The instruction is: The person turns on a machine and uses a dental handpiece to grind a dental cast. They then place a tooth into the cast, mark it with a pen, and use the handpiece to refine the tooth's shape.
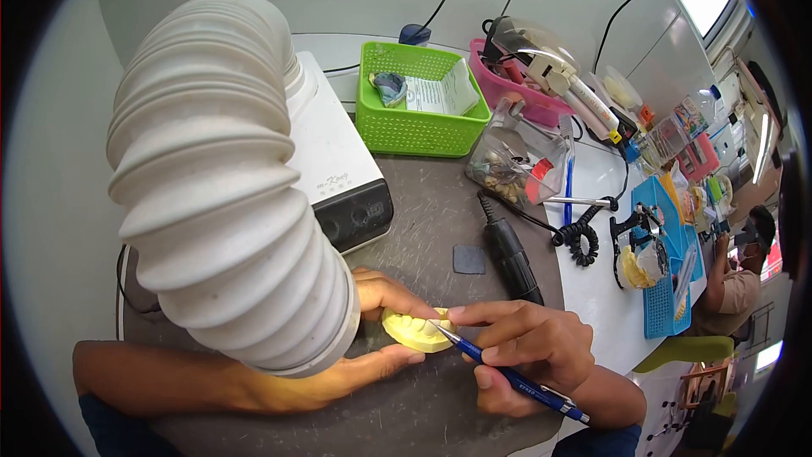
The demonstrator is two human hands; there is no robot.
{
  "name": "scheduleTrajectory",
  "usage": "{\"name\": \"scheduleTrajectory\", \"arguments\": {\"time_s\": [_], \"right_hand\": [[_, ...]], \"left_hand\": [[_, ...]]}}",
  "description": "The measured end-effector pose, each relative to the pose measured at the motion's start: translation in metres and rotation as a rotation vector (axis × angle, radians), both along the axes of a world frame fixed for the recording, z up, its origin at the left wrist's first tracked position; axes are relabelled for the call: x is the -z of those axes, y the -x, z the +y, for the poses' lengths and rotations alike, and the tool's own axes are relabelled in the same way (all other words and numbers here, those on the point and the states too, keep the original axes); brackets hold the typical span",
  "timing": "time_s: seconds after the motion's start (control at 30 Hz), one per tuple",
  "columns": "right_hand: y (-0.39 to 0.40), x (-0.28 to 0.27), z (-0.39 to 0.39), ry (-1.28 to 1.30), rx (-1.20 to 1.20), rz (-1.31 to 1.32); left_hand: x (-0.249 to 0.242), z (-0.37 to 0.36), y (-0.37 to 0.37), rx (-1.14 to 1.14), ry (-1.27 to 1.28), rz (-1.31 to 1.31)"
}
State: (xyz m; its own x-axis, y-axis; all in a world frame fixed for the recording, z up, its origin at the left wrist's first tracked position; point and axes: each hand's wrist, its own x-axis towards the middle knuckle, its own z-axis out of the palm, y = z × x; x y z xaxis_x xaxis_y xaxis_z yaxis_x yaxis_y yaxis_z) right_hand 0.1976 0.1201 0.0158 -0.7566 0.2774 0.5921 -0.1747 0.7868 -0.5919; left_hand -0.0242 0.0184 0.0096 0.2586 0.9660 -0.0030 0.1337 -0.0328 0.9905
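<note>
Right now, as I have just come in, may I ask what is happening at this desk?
A person is working on a pale yellow dental model. The left hand steadies it, near the opening of a thick white ribbed hose. The right hand holds a dark blue mechanical pencil, its tip at the model's teeth. A black cylindrical handpiece with a cord lies on the dark grey mat, untouched.

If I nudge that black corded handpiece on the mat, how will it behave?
The black handpiece would probably roll a little, as its body looks rounded. The cord at its end may check that roll. Its smooth-looking casing seems rigid, so bending is unlikely.
</note>
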Motion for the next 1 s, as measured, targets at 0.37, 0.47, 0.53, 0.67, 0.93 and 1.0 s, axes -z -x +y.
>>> {"name": "scheduleTrajectory", "arguments": {"time_s": [0.37, 0.47, 0.53, 0.67, 0.93, 1.0], "right_hand": [[0.0001, -0.0022, -0.0001, -0.016, -0.007, -0.011], [-0.0006, -0.0007, 0.0000, 0.021, -0.008, 0.003], [-0.0003, 0.0009, 0.0003, 0.027, -0.006, 0.011], [-0.0007, 0.0019, -0.0001, 0.036, 0.001, 0.011], [-0.0007, -0.0025, 0.0006, -0.006, -0.021, -0.017], [-0.0006, 0.0002, 0.0006, 0.002, -0.013, -0.001]], "left_hand": [[0.0013, -0.0003, -0.0005, -0.006, -0.015, -0.005], [0.0022, -0.0002, -0.0009, -0.008, -0.016, -0.009], [0.0022, -0.0003, -0.0008, -0.010, -0.013, -0.004], [0.0024, -0.0003, -0.0004, -0.008, -0.032, 0.002], [0.0030, -0.0003, -0.0005, -0.008, -0.028, -0.012], [0.0025, -0.0002, -0.0008, -0.010, -0.023, -0.025]]}}
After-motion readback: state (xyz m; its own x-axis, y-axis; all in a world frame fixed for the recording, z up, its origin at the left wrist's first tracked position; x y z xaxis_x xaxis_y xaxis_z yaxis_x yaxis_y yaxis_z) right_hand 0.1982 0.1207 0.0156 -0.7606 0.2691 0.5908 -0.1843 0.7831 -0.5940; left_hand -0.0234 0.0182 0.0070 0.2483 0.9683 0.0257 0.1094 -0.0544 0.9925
